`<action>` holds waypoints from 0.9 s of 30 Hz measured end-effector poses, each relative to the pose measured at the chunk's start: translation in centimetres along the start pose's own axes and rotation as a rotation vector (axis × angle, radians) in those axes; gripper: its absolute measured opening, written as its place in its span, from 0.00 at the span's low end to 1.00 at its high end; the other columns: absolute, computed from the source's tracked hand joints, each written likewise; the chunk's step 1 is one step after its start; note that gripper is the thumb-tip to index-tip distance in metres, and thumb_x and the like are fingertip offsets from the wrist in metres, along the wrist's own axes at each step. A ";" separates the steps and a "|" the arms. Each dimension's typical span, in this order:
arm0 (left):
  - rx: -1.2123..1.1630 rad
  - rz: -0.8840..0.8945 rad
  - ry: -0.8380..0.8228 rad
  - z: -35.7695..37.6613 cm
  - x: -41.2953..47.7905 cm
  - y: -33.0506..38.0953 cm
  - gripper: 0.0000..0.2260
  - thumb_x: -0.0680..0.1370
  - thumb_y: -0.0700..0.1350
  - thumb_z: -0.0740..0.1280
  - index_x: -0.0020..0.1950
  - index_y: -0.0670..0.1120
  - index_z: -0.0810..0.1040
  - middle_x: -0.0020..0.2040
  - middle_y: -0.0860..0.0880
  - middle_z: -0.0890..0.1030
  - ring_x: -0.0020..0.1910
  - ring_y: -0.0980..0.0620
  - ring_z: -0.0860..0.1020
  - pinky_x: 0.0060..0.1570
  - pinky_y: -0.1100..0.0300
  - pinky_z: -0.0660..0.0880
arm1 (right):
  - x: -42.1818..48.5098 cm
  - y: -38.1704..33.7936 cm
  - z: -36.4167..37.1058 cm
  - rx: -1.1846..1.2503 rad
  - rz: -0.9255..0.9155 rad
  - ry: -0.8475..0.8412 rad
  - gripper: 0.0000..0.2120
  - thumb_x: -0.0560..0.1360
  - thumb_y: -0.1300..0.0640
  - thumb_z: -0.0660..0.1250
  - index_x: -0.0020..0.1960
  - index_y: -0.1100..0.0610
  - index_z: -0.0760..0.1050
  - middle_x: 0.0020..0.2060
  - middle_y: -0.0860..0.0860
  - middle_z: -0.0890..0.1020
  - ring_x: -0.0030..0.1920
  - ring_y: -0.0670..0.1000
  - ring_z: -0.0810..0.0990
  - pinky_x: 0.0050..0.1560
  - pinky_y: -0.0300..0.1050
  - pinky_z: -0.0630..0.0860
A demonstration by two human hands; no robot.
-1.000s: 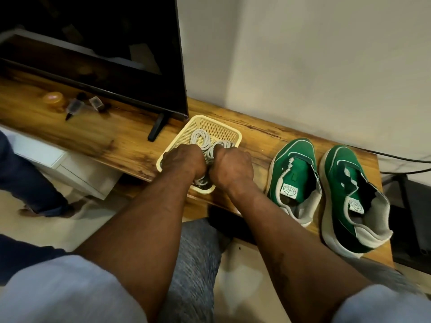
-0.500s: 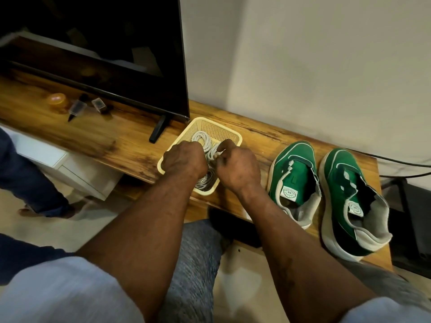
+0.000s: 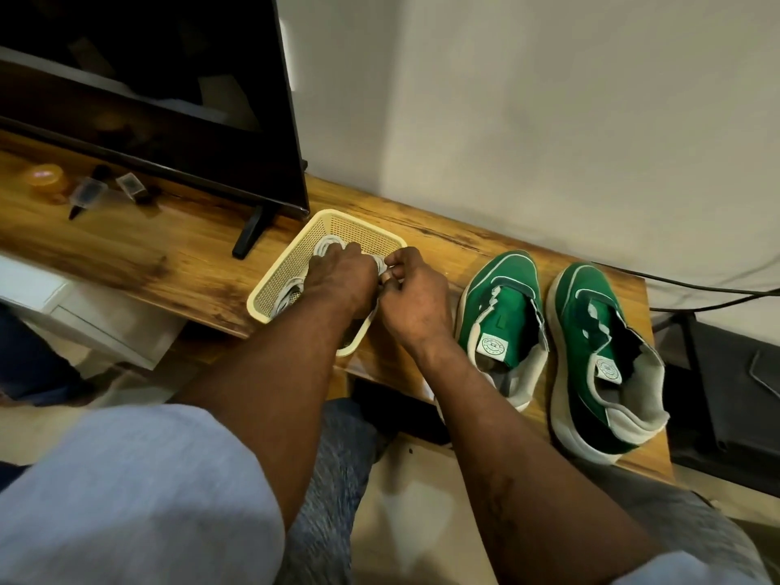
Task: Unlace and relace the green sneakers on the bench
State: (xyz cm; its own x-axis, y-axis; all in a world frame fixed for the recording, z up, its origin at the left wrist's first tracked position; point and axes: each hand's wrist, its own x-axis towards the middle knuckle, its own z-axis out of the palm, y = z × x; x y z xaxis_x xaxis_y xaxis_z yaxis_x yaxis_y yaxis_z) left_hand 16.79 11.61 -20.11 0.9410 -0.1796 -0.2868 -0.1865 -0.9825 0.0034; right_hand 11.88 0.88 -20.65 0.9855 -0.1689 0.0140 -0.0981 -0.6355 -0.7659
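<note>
Two green sneakers with white soles stand side by side on the wooden bench (image 3: pixel 430 230), the left sneaker (image 3: pixel 502 314) and the right sneaker (image 3: pixel 599 352), both without laces in their eyelets. A cream plastic basket (image 3: pixel 295 255) left of them holds coiled white shoelaces (image 3: pixel 325 247). My left hand (image 3: pixel 342 280) reaches into the basket with its fingers closed among the laces. My right hand (image 3: pixel 415 301) is at the basket's right rim, pinching a bit of lace between thumb and fingers. Much of the lace bundle is hidden under both hands.
A black TV (image 3: pixel 147 90) on a stand foot (image 3: pixel 253 230) fills the bench's left back. An orange lid (image 3: pixel 46 179) and small dark bottles (image 3: pixel 86 196) lie under it. Black cables (image 3: pixel 696 289) run behind the sneakers; a dark box (image 3: pixel 734 394) sits at right.
Both hands have shifted slightly toward the far end of the basket. My right hand has lifted to the basket's right rim and now pinches lace.
</note>
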 end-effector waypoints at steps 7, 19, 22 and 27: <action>-0.119 -0.103 0.091 -0.4 -0.1 -0.7 0.20 0.84 0.55 0.64 0.69 0.44 0.79 0.68 0.41 0.73 0.67 0.40 0.72 0.61 0.44 0.73 | -0.1 0.0 -0.5 0.050 0.010 -0.030 0.15 0.77 0.62 0.65 0.61 0.50 0.78 0.50 0.46 0.85 0.51 0.50 0.83 0.54 0.52 0.82; -0.581 0.188 0.666 -5.0 -6.3 4.6 0.10 0.80 0.50 0.70 0.58 0.47 0.82 0.53 0.47 0.80 0.54 0.46 0.76 0.51 0.49 0.76 | -2.0 -1.8 -9.6 0.616 0.158 0.015 0.07 0.84 0.60 0.64 0.60 0.55 0.78 0.48 0.52 0.88 0.39 0.52 0.88 0.36 0.42 0.80; -0.849 0.180 0.611 -5.2 -8.4 7.0 0.06 0.81 0.51 0.71 0.51 0.49 0.83 0.44 0.52 0.83 0.44 0.50 0.80 0.44 0.51 0.77 | -3.5 -1.3 -13.2 0.612 0.120 0.025 0.04 0.83 0.58 0.68 0.54 0.58 0.82 0.47 0.54 0.88 0.40 0.52 0.87 0.35 0.38 0.79; -1.096 0.210 0.381 -4.7 -10.2 11.4 0.04 0.77 0.50 0.76 0.44 0.53 0.84 0.38 0.56 0.85 0.39 0.60 0.82 0.37 0.62 0.76 | -6.9 1.8 -18.3 0.552 0.187 0.077 0.04 0.79 0.56 0.74 0.49 0.56 0.85 0.42 0.48 0.86 0.42 0.49 0.84 0.38 0.39 0.76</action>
State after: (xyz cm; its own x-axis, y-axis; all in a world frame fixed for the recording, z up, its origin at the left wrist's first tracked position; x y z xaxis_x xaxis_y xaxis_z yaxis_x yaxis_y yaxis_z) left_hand 6.37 2.06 -12.67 0.9789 -0.1642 0.1213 -0.1803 -0.4167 0.8910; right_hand 2.35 -12.92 -10.36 0.9434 -0.3082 -0.1227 -0.1623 -0.1064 -0.9810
